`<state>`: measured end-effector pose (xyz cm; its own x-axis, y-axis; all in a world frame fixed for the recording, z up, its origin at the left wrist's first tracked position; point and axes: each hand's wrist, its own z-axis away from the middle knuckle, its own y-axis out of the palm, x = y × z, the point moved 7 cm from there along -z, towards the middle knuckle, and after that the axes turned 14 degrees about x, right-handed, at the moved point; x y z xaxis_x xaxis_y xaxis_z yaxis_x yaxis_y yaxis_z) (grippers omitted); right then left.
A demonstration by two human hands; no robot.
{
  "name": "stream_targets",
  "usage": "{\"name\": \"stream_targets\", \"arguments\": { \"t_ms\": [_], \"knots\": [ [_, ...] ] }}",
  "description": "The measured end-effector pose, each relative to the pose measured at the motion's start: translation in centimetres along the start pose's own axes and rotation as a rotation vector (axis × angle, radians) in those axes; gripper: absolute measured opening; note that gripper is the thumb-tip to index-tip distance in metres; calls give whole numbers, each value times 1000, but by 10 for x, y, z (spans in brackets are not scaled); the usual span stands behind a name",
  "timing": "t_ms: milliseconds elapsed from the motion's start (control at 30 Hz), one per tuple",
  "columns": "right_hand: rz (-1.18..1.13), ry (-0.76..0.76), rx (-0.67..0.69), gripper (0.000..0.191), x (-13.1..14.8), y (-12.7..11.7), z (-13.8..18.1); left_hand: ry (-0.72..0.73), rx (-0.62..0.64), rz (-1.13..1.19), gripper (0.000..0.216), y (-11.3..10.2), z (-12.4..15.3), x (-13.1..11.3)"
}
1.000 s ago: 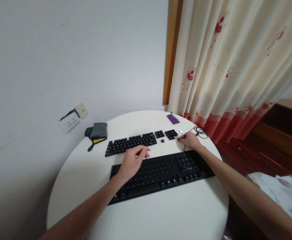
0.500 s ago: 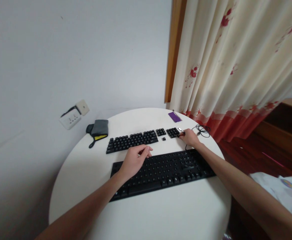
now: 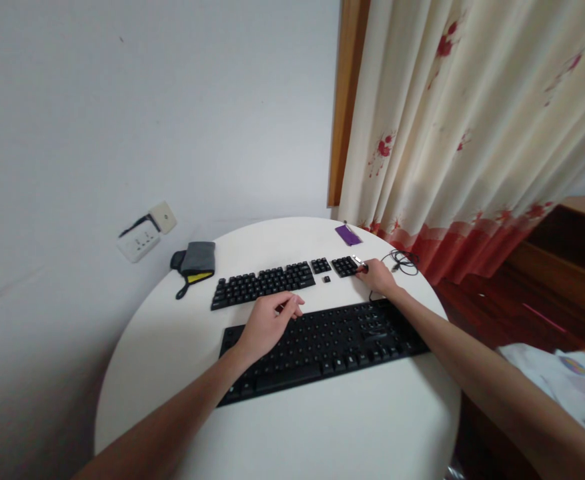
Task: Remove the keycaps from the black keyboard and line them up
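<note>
A black keyboard (image 3: 317, 347) lies across the white table, most of its keycaps off and rows of small stems showing. Over its left rear part rests my left hand (image 3: 269, 320), thumb and fingers pressed together; what they hold, if anything, is hidden. Behind it, removed keycaps (image 3: 267, 281) stand in rows, with a small block of keycaps (image 3: 321, 265) and a number-pad block (image 3: 345, 266) to the right. One loose keycap (image 3: 327, 279) sits in front. My right hand (image 3: 378, 277) is closed beside the number-pad block, gripping a small silver and black tool (image 3: 357, 260), its kind unclear.
At the back left lies a grey pouch (image 3: 199, 258) with yellow lining. A purple packet (image 3: 347, 235) is near the far edge, and a coiled black cable (image 3: 405, 262) lies right of my right hand. Wall and curtain (image 3: 402, 167) border the table (image 3: 322, 427).
The view has shifted slightly, so everything sits a little further left and lower. Both hands otherwise keep nearly the same pose and place.
</note>
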<state>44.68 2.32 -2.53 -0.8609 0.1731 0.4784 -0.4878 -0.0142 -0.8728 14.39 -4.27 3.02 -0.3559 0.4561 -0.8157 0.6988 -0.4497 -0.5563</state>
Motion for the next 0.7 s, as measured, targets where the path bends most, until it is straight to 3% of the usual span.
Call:
{"name": "stream_targets", "arguments": {
  "t_ms": [200,333,533,700],
  "knots": [
    [-62,-38,-120,19,-13,-49,23,-2,3,0,29,0,-1,-2],
    [-171,-85,-210,26,-45,-70,75,3,8,-14,30,1,-1,0],
    [-146,88,-209,40,-86,-33,177,18,3,-38,30,2,-1,1],
    [-30,182,-207,37,-80,-5,209,0,17,-48,30,4,-2,2]
  ]
}}
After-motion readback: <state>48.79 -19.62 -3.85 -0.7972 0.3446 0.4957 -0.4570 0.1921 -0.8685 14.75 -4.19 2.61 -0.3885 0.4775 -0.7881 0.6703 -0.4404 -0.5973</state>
